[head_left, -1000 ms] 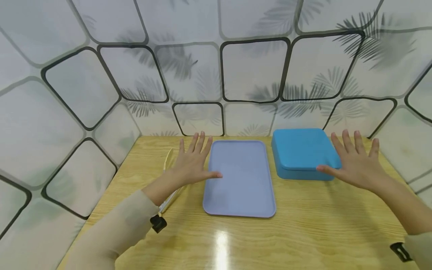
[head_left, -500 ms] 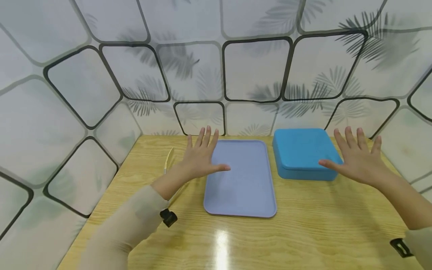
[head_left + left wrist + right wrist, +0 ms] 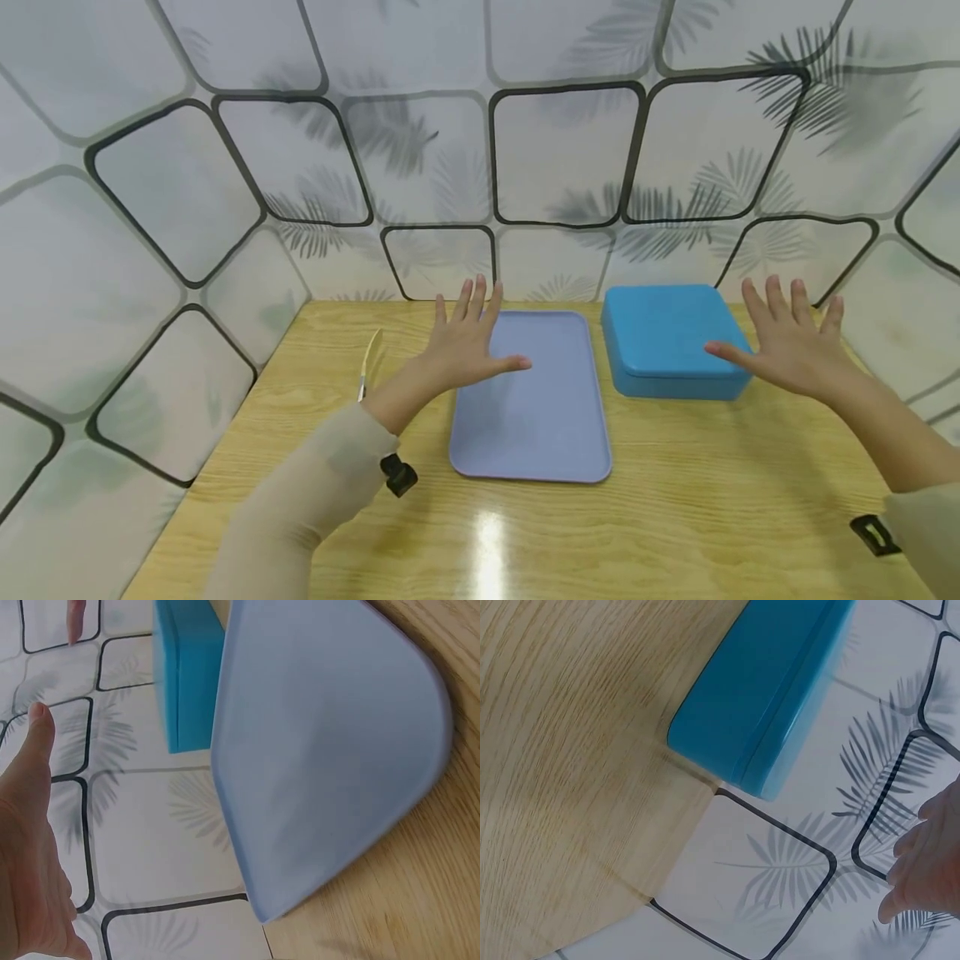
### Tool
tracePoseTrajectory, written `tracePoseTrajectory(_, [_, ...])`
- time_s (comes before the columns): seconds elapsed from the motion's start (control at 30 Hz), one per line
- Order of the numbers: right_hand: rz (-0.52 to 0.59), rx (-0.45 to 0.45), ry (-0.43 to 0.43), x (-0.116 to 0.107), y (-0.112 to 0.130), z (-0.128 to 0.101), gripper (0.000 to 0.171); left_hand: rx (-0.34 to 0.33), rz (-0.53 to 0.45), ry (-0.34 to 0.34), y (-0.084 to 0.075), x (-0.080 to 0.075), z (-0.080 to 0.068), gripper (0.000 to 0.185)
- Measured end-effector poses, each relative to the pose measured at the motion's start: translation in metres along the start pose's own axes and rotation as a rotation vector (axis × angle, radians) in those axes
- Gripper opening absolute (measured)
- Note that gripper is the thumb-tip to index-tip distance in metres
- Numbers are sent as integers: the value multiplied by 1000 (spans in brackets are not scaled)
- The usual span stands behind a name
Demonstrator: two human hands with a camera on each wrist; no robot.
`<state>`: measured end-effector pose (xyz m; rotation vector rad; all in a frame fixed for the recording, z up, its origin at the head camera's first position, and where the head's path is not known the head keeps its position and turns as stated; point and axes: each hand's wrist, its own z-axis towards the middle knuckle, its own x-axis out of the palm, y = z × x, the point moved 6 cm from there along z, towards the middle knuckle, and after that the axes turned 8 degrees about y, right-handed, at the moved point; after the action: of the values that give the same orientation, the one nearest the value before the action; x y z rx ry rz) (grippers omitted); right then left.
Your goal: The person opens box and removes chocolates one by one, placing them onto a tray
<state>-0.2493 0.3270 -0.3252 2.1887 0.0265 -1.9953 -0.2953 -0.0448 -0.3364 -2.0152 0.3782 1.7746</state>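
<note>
The lavender tray (image 3: 532, 425) lies flat on the wood-grained table (image 3: 600, 542), in the middle of the head view. The left hand (image 3: 463, 343) hovers over its far left side, fingers spread wide, thumb stretched out across the tray, holding nothing. To the right of the tray sits a blue box (image 3: 671, 333). Beside it the right hand (image 3: 795, 350) is raised too, fingers splayed wide and holding nothing; the thumb overlaps the box's right edge in this view. A thin yellow-ended utensil (image 3: 365, 367) lies left of the tray, partly hidden behind the left forearm.

In the left wrist view, the hand shows at the left edge, thumb extended, clear of both tray and box.

In the right wrist view, only part of the hand shows at the right edge, well apart from the box; the spread of its fingers cannot be told there.
</note>
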Motion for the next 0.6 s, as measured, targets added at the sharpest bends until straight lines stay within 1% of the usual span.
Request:
tracePoseTrajectory(0.17, [35,7,-5,0,-1,4,104,-10,-46,-16,-3,3,7,110])
tracePoseTrajectory(0.3, [47,15,0,1,-3,8,104,-24,-63,-7,-5,9,14,110])
tracePoseTrajectory(0.5, [62,30,7,3,-12,10,104,-9,-110,2,-17,14,25,109])
tracePoseTrajectory(0.6, [74,42,16,5,-16,12,103,-14,-117,4,-22,17,31,110])
